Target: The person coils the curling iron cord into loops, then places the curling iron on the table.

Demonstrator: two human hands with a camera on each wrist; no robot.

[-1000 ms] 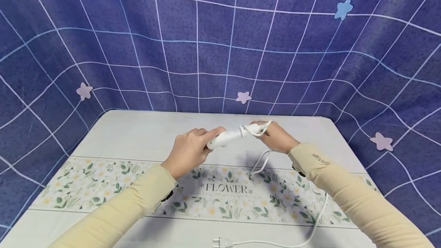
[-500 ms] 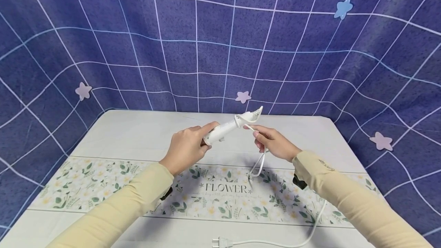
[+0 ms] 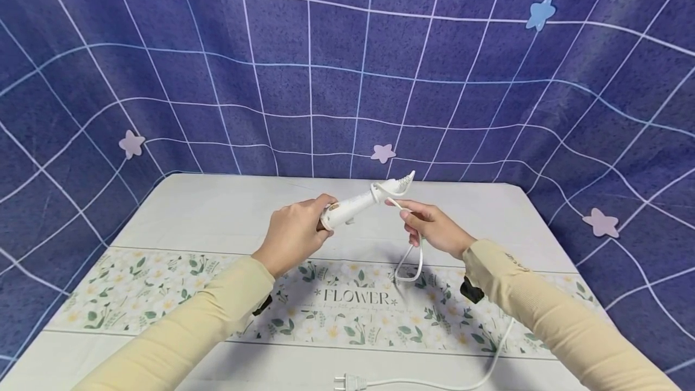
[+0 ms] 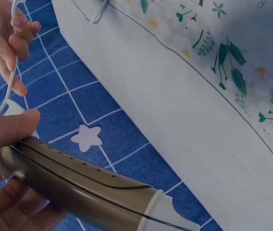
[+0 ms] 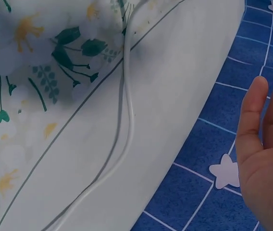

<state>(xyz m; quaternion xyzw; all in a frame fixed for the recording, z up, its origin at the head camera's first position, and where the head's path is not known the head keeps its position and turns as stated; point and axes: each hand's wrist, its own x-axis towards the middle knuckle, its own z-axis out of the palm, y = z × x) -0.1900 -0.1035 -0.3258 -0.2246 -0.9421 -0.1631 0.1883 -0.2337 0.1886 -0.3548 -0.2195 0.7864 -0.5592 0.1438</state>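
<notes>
A white curling iron (image 3: 355, 205) slants up to the right above the table, its cord end higher. My left hand (image 3: 295, 231) grips it at its lower end. In the left wrist view the bronze barrel (image 4: 79, 180) runs to a white tip, with thumb above and fingers below. Part of the white cord (image 3: 408, 280) is looped around the handle near its coiled strain relief (image 3: 405, 182). With thumb and fingers my right hand (image 3: 434, 228) pinches the cord just right of the handle, and a cord loop hangs below it.
A two-pin plug (image 3: 353, 382) lies at the table's near edge, its cord curving right beneath the right forearm. The white table (image 3: 217, 210) has a floral strip marked FLOWER. A blue curtain (image 3: 336, 95) with a grid and stars stands behind and at both sides.
My right hand has moved from the handle's cord end down to the cord and now pinches it. The curling iron has tilted up more steeply. My left hand keeps its grip.
</notes>
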